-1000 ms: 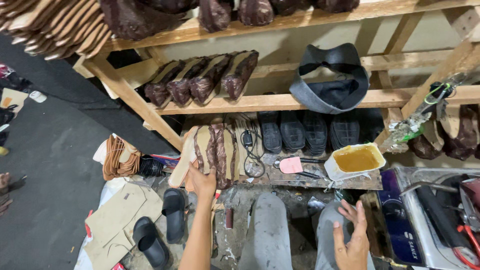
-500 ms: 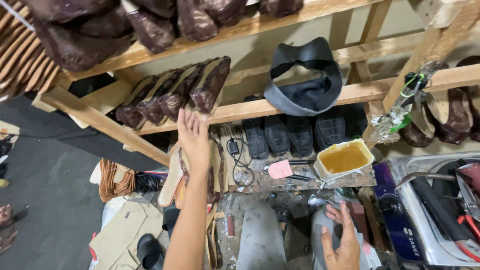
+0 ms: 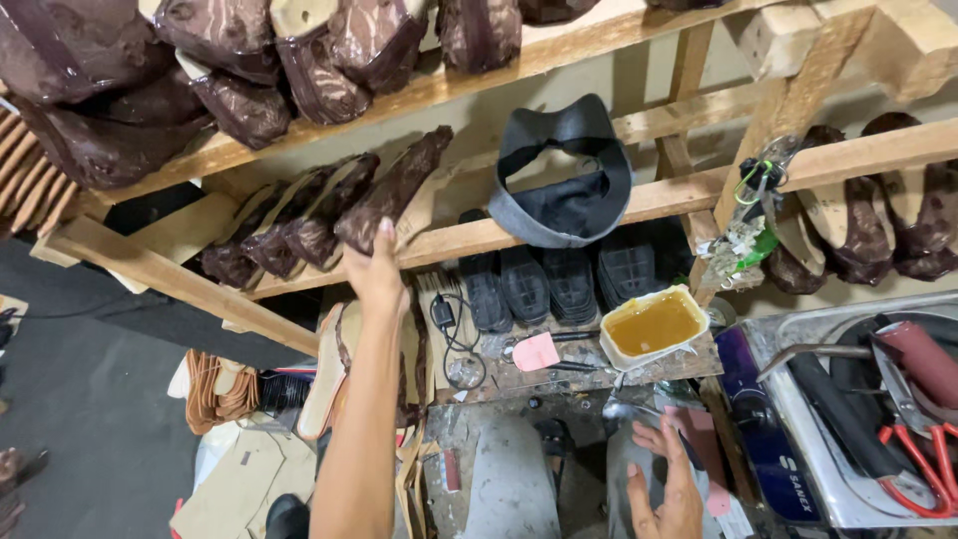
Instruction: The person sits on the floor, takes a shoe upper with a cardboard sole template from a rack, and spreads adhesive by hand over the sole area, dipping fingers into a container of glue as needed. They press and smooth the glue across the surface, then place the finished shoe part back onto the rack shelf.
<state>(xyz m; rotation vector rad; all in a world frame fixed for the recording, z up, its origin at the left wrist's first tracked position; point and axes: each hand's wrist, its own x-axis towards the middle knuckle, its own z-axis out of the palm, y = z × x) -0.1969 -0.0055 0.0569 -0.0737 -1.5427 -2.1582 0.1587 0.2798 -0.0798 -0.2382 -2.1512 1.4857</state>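
The left hand (image 3: 375, 271) is raised to the middle shelf (image 3: 559, 222) and closed on a brown sandal (image 3: 391, 190), the rightmost of a leaning row there. The right hand (image 3: 667, 487) is held low with fingers spread, holding nothing, above the grey knees. A tub of amber glue (image 3: 654, 325) is set on the bench, just beside a pink scraper (image 3: 536, 352).

Rough wooden shelving (image 3: 559, 50) of slanted planks and an upright post (image 3: 788, 120) fills the upper view against a pale wall (image 3: 559, 100). Grey concrete floor (image 3: 90, 399) lies at left; lighting is even and shadowless.
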